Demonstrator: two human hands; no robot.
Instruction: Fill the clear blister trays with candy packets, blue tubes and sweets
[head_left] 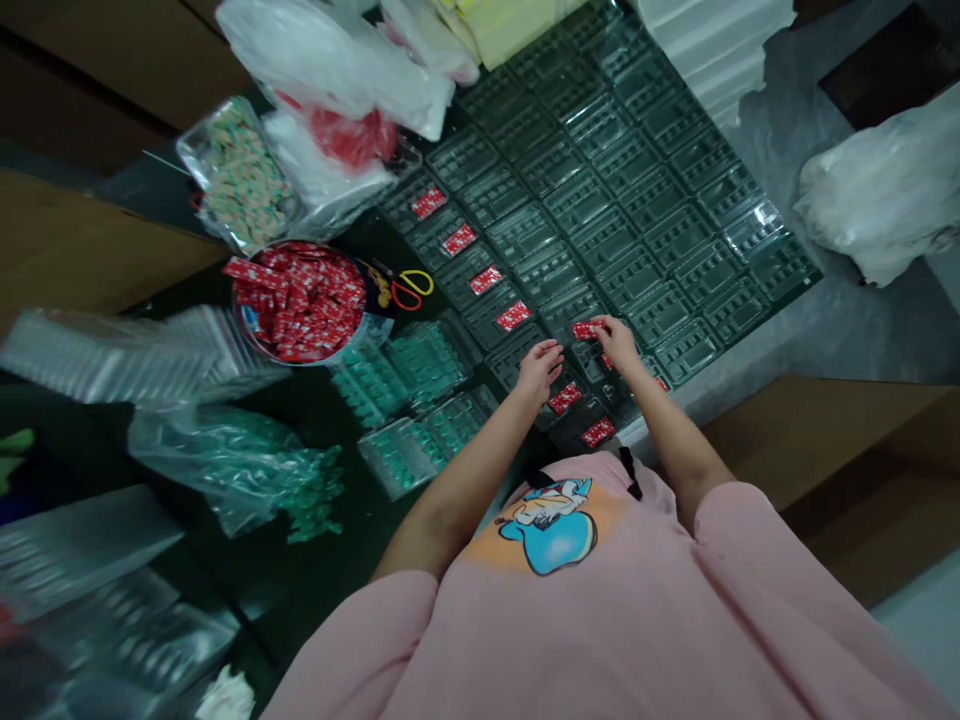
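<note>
Nearest, below the grip, a pink shirt (570, 610) is seen. Just ahead, a red-and-white packet (584, 330) is pinched by one end between the nearly closed fingertips of the right hand (619, 345), apparently so that its printed face is left uncovered and the packet can be tilted freely. The left hand (538, 372) is held beside it, fingers loosely parted and nothing visible in them, probably so that the tray edges are kept within reach. Around the grip, clear trays (634, 250) are laid edge to edge, presumably so that every recess is exposed. To its left, similar packets (486, 279) are set singly in an outer row. Farther left, scissors (409, 291) are placed beside a tub (307, 363) heaped with packets, likely for easy reach. Beyond the grip, plastic bags (322, 55) are piled at the trays' far side.
</note>
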